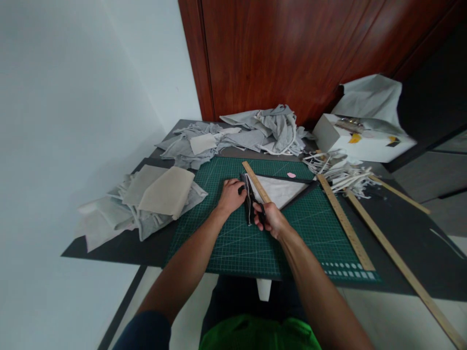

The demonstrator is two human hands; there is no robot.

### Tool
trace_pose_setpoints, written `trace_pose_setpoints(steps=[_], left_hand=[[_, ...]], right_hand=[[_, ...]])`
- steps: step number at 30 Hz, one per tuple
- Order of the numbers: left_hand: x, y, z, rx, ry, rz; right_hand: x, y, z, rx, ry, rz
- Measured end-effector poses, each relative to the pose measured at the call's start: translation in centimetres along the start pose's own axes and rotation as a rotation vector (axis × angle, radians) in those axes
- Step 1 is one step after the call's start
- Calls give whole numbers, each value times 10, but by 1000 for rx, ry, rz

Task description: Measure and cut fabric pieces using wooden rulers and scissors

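Observation:
My right hand (270, 218) is closed round the black handles of a pair of scissors (251, 197), whose blades point away from me along a dark fabric strip (248, 214). My left hand (231, 194) has its fingers bent and closed on the strip's left edge, close to the blades; exactly what they pinch is partly hidden. Right of the scissors lies a whitish triangular piece of fabric (282, 190) with black edging. A wooden ruler (255, 180) lies slantwise over it, its near end by my right hand.
Beneath is a green cutting mat (226, 248) on a dark table (434, 262). Grey fabric piles (275, 129) line the back; more fabric (160, 194) lies left. At right are a second ruler (345, 221), a long wooden stick (394, 253), white strips (343, 172) and a white box (361, 138).

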State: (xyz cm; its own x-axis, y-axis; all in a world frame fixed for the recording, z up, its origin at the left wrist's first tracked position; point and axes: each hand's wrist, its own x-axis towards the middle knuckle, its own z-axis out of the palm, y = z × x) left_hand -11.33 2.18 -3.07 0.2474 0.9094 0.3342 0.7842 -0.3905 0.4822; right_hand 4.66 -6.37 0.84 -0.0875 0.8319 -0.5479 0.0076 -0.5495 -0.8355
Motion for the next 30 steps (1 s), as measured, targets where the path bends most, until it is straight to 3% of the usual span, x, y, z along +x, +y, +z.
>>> trace_pose_setpoints(steps=[23,30], left_hand=[[2,-1,2,-12,27,-44],[0,2,-5,-7,67,-116]], right_hand=[[17,-14,1,-52,-10,-14],[6,-10,-4,-440,-79,-125]])
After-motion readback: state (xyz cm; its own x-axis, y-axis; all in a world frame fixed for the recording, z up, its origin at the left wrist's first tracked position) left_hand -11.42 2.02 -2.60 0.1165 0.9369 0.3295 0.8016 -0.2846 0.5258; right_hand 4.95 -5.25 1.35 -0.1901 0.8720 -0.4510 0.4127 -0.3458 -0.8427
